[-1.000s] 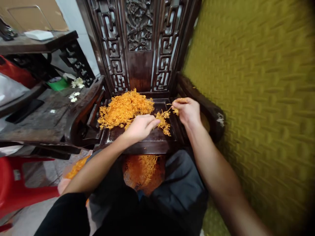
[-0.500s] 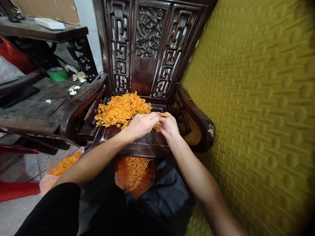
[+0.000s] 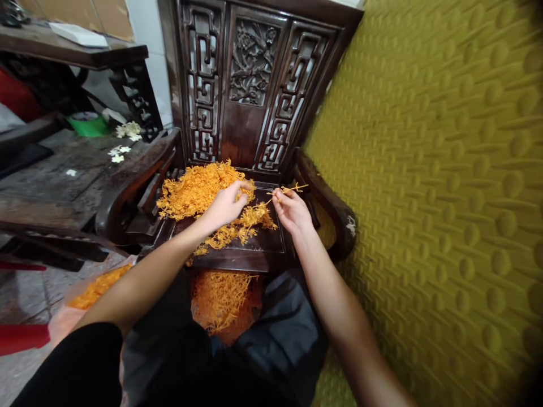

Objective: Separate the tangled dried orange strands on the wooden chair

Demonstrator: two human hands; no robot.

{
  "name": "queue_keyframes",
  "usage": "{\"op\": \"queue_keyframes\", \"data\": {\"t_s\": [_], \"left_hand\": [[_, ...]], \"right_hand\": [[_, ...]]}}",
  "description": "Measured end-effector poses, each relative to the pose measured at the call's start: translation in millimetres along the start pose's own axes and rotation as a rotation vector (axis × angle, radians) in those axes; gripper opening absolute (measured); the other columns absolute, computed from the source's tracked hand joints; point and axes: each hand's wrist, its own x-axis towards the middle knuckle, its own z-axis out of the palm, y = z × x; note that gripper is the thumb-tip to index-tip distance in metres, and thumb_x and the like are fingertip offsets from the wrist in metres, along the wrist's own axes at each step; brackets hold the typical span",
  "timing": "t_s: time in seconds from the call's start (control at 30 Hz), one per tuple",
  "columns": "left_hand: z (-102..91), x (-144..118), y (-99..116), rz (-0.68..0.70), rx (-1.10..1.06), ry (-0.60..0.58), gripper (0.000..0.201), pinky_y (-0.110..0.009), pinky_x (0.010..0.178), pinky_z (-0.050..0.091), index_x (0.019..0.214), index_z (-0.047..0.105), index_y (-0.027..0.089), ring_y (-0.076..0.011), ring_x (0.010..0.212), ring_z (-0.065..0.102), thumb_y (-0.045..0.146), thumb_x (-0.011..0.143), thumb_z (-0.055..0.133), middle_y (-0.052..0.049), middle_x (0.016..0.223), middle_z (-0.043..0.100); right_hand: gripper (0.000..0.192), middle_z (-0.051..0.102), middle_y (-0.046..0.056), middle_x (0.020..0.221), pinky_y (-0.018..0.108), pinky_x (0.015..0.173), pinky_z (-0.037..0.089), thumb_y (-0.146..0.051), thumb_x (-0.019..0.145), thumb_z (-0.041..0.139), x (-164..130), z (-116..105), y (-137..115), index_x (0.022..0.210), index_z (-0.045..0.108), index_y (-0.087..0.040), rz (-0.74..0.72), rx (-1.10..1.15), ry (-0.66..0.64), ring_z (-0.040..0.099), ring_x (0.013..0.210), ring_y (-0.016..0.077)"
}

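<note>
On the dark wooden chair seat (image 3: pixel 271 242) lies a heap of orange branched sprigs (image 3: pixel 193 189), apparently plastic. A smaller scatter of the same sprigs (image 3: pixel 237 233) spreads in front of it. Above the heap's right edge is my left hand (image 3: pixel 227 204), with thumb and forefinger apart and nothing visible between them. My right hand (image 3: pixel 292 212), to the right of the scatter, pinches a thin orange sprig (image 3: pixel 294 187) between thumb and fingers. One end of it sticks out to the right.
Below the seat front, a container of orange pieces (image 3: pixel 223 299) sits between my legs. A pinkish bag with orange pieces (image 3: pixel 99 285) is on the floor at left. Chair armrests (image 3: pixel 348 220) flank the seat. On the left bench are green tape (image 3: pixel 88 125) and white flower-like pieces (image 3: pixel 119 152).
My hands have moved apart. The left went left towards the heap and opened, while the right stays on the right with a sprig. The view has shifted slightly.
</note>
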Motion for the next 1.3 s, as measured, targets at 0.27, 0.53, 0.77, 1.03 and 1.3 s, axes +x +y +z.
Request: {"op": "queue_keyframes", "data": {"t_s": [0.27,0.53,0.77,1.03,1.3], "left_hand": [[30.2,-19.8,19.5,0.165,0.601,-0.053,0.051,-0.038,0.072,0.051,0.106,0.067,0.011,-0.0291,0.080,0.071,0.059,0.091,0.061,-0.018,0.098,0.070],[25.1,-4.3,3.5,0.211,0.353,-0.060,0.031,-0.033,0.076,0.049,0.094,0.067,0.016,-0.0212,0.082,0.068,0.036,0.103,0.044,-0.009,0.091,0.071],[17.6,-4.5,2.5,0.022,0.006,-0.032,0.028,-0.030,0.074,0.047,0.096,0.064,0.019,-0.0172,0.074,0.063,0.042,0.100,0.050,-0.001,0.080,0.069],[12.7,-3.5,7.5,-0.038,-0.167,0.019,0.022,-0.030,0.079,0.047,0.089,0.064,0.018,-0.0171,0.082,0.064,0.039,0.093,0.062,-0.001,0.086,0.071],[21.3,-15.2,10.8,0.175,-0.049,0.118,0.014,-0.027,0.071,0.045,0.090,0.062,0.017,-0.0138,0.074,0.062,0.030,0.096,0.059,-0.002,0.083,0.069]], "right_hand": [[0.037,0.076,-0.005,0.093,0.021,0.093,0.060,-0.017,0.057,0.092,-12.6,20.3,4.0,0.077,0.062,-0.025,0.036,0.082,-0.096,0.072,0.094,0.0104],[0.039,0.077,-0.003,0.102,0.025,0.096,0.057,-0.019,0.059,0.093,-20.6,14.5,-3.1,0.088,0.069,-0.025,0.052,0.103,-0.208,0.071,0.101,0.0119],[0.048,0.076,0.002,0.089,0.028,0.076,0.054,-0.027,0.063,0.093,-19.1,10.3,11.1,0.107,0.075,-0.020,0.201,-0.151,-0.278,0.067,0.075,0.0131],[0.065,0.071,-0.001,0.088,0.021,0.052,0.041,-0.021,0.059,0.093,-28.1,11.4,8.1,0.120,0.069,-0.022,0.146,-0.241,-0.463,0.059,0.066,0.0096],[0.045,0.060,-0.008,0.065,0.023,0.054,0.037,-0.024,0.073,0.080,-39.7,25.1,1.1,0.109,0.055,-0.021,-0.153,-0.654,-0.436,0.050,0.054,0.0097]]}}
